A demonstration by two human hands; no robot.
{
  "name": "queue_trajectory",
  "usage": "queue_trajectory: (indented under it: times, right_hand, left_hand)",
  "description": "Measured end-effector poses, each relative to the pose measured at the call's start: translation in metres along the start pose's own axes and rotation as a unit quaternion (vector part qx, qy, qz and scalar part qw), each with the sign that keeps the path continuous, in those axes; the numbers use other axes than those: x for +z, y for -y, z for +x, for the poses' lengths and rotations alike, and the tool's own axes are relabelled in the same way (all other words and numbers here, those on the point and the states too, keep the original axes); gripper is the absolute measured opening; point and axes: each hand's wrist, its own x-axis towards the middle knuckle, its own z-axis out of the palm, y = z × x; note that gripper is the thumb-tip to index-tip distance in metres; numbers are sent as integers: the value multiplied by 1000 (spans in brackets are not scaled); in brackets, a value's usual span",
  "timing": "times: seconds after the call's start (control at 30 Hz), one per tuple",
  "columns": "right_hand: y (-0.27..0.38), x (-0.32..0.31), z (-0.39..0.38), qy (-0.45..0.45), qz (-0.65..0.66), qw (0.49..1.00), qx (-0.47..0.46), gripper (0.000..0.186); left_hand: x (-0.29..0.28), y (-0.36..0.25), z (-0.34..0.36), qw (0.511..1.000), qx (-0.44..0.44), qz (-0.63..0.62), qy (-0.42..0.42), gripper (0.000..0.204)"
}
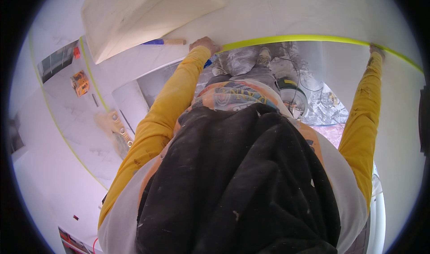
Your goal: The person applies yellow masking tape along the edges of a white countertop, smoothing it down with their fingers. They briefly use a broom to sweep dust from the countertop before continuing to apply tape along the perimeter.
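L hand (pixel 205 44) by yel. tape (pixel 291 38), R hand (pixel 377 52) on it; can't tell grips.

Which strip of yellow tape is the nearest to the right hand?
The wide, curved strip, running from beside the left hand past the right hand; the two thinner strips are far left.

The light is bright and soft, slightly violet at lower left. The white surface (pixel 286 19) shows only faint shading; the crumpled silver sheet (pixel 329 104) glints. Straight edges bend strongly toward the black surround.
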Motion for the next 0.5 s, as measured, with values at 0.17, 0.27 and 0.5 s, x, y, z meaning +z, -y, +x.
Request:
queue_trajectory:
  times: [0.17, 0.27, 0.5]
  right_hand:
    - [48, -37, -60, 18, -4, 1000, 15, 75]
    - [52, -55, -86, 29, 57, 997, 43, 76]
    - [78, -89, -176, 6, 368, 917, 154, 82]
  left_hand:
    - [15, 18, 12, 1000, 7, 23, 14, 61]
    - [21, 29, 20, 999, 27, 40, -19, 59]
    - [3, 8, -9, 1000, 7, 10, -4, 48]
